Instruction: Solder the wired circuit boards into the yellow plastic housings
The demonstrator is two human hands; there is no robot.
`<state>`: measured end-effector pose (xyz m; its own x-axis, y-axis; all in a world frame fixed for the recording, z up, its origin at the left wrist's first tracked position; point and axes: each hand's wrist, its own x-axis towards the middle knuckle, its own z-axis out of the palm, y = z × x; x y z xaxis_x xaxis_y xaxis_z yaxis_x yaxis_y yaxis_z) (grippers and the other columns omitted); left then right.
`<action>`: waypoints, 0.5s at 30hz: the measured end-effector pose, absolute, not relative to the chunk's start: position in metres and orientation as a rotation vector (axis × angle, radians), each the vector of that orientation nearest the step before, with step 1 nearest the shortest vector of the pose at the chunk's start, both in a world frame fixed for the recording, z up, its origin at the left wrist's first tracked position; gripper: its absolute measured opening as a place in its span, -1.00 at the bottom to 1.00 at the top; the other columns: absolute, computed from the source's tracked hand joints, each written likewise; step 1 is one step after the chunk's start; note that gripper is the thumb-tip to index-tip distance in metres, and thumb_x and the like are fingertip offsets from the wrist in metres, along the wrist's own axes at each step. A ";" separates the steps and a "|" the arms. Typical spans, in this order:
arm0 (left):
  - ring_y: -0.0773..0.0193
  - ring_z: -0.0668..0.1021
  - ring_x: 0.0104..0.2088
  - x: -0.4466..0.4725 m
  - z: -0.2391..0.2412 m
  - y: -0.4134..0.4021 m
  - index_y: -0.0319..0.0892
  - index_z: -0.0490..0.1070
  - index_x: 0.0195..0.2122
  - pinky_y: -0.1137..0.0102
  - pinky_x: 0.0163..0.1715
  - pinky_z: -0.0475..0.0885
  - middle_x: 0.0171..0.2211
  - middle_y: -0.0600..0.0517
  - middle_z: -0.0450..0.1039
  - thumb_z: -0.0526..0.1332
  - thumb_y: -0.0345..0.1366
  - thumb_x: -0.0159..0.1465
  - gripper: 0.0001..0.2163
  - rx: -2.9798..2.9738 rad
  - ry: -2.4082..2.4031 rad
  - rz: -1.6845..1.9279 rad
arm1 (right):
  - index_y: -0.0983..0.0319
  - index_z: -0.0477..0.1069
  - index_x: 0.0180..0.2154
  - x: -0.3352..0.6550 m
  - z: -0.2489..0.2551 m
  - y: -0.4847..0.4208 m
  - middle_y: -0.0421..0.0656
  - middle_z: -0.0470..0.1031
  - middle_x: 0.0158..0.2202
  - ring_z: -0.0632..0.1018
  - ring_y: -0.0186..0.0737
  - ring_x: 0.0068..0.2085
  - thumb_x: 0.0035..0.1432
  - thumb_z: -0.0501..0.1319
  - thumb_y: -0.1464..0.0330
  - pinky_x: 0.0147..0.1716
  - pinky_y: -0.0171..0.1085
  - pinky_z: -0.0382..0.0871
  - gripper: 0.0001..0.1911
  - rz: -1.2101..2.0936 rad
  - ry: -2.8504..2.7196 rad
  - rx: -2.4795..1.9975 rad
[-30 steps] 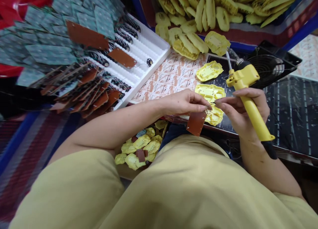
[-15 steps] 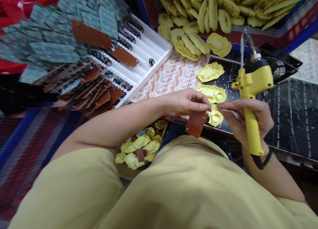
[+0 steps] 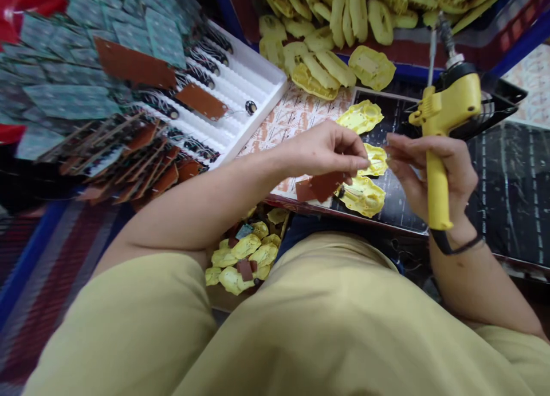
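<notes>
My left hand (image 3: 324, 151) is closed in a pinch over a small brown circuit board (image 3: 320, 187), which hangs just below its fingers. My right hand (image 3: 429, 169) is wrapped round the handle of a yellow soldering gun (image 3: 444, 126), whose tip points up and away. Its fingertips meet those of my left hand over a yellow plastic shell (image 3: 376, 158); a thin wire seems to run between them. Another yellow shell (image 3: 363, 196) lies just below, and a third (image 3: 360, 116) lies further back on the dark mat (image 3: 507, 184).
A white ridged tray (image 3: 240, 92) with wired parts stands at the left, beside heaps of green and brown circuit boards (image 3: 86, 92). Many yellow shells (image 3: 344, 23) fill a bin at the back. More shells (image 3: 240, 258) lie by my lap. A black fan (image 3: 498, 109) stands behind the gun.
The soldering gun has swung from leaning left to standing upright. Both hands have risen and moved away from me. The brown board has shifted from hanging over the table edge to above the mat.
</notes>
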<state>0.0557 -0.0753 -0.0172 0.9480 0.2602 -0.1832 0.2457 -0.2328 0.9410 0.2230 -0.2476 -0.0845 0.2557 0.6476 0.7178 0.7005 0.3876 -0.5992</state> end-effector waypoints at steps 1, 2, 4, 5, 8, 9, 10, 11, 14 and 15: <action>0.33 0.68 -0.37 0.060 -0.015 -0.067 -0.26 0.62 -0.28 0.43 -0.23 0.58 -0.46 0.08 0.59 0.41 -0.36 0.31 -0.93 1.926 0.374 0.016 | 0.07 0.50 0.08 0.236 -0.090 -0.245 -0.15 0.70 0.10 0.75 -0.12 0.02 0.38 0.43 0.36 0.04 -0.19 0.73 -0.71 -0.056 -1.470 -1.358; 0.31 0.69 -0.34 0.065 -0.015 -0.058 -0.25 0.64 -0.27 0.42 -0.20 0.57 -0.44 0.07 0.60 0.40 -0.37 0.31 -0.94 2.040 0.374 0.015 | 0.09 0.49 0.08 0.249 -0.096 -0.242 -0.10 0.69 0.13 0.74 -0.07 0.07 0.39 0.42 0.31 0.08 -0.13 0.72 -0.73 -0.067 -1.537 -1.467; 0.25 0.71 -0.25 0.079 -0.019 -0.046 -0.23 0.69 -0.24 0.38 -0.12 0.55 -0.40 0.06 0.64 0.38 -0.39 0.29 -0.92 2.266 0.378 -0.005 | 0.11 0.48 0.09 0.272 -0.110 -0.236 -0.02 0.66 0.17 0.71 0.05 0.13 0.42 0.37 0.23 0.14 0.04 0.70 -0.73 -0.043 -1.665 -1.644; 0.21 0.72 -0.19 0.086 -0.023 -0.043 -0.22 0.71 -0.21 0.36 -0.07 0.54 -0.35 0.04 0.67 0.37 -0.40 0.28 -0.89 2.365 0.390 -0.023 | 0.12 0.48 0.10 0.281 -0.117 -0.233 -0.01 0.65 0.18 0.70 0.10 0.15 0.41 0.36 0.20 0.15 0.11 0.68 -0.70 -0.025 -1.711 -1.694; 0.10 0.73 -0.04 0.106 -0.039 -0.046 -0.19 0.76 -0.11 0.30 0.03 0.52 -0.19 -0.04 0.74 0.33 -0.42 0.29 -0.78 2.578 0.468 -0.131 | 0.13 0.49 0.11 0.293 -0.131 -0.233 -0.01 0.67 0.13 0.71 0.14 0.08 0.37 0.38 0.17 0.12 0.14 0.67 -0.65 0.001 -1.810 -1.755; 0.07 0.73 -0.01 0.111 -0.045 -0.050 -0.17 0.76 -0.07 0.29 0.05 0.52 -0.14 -0.06 0.75 0.32 -0.42 0.30 -0.75 2.620 0.490 -0.178 | 0.12 0.49 0.11 0.293 -0.133 -0.235 -0.01 0.69 0.10 0.72 0.11 0.04 0.37 0.39 0.16 0.12 0.12 0.67 -0.64 -0.012 -1.840 -1.783; 0.06 0.73 0.02 0.115 -0.049 -0.054 -0.15 0.76 -0.03 0.28 0.06 0.52 -0.10 -0.07 0.76 0.30 -0.41 0.32 -0.73 2.651 0.501 -0.219 | 0.12 0.49 0.11 0.292 -0.134 -0.239 -0.02 0.69 0.06 0.72 0.09 0.00 0.37 0.39 0.16 0.11 0.10 0.67 -0.64 -0.034 -1.864 -1.813; 0.05 0.73 0.03 0.118 -0.053 -0.057 -0.13 0.76 0.01 0.27 0.06 0.52 -0.07 -0.07 0.76 0.29 -0.41 0.34 -0.71 2.672 0.502 -0.250 | 0.11 0.50 0.11 0.290 -0.133 -0.244 -0.03 0.70 0.03 0.73 0.07 -0.04 0.37 0.40 0.16 0.11 0.09 0.66 -0.64 -0.063 -1.878 -1.836; 0.07 0.73 0.04 0.121 -0.060 -0.064 -0.06 0.75 0.05 0.27 0.07 0.51 -0.06 -0.04 0.76 0.29 -0.35 0.38 -0.70 2.706 0.462 -0.264 | 0.11 0.51 0.12 0.284 -0.127 -0.260 -0.06 0.71 -0.02 0.73 0.03 -0.08 0.34 0.46 0.13 0.09 0.04 0.67 -0.59 -0.176 -1.865 -1.826; 0.08 0.73 0.03 0.122 -0.061 -0.065 -0.05 0.75 0.05 0.27 0.06 0.51 -0.06 -0.03 0.76 0.30 -0.34 0.38 -0.71 2.711 0.443 -0.256 | 0.10 0.51 0.13 0.282 -0.124 -0.265 -0.08 0.72 -0.04 0.74 0.00 -0.10 0.34 0.47 0.14 0.07 0.01 0.68 -0.59 -0.227 -1.853 -1.789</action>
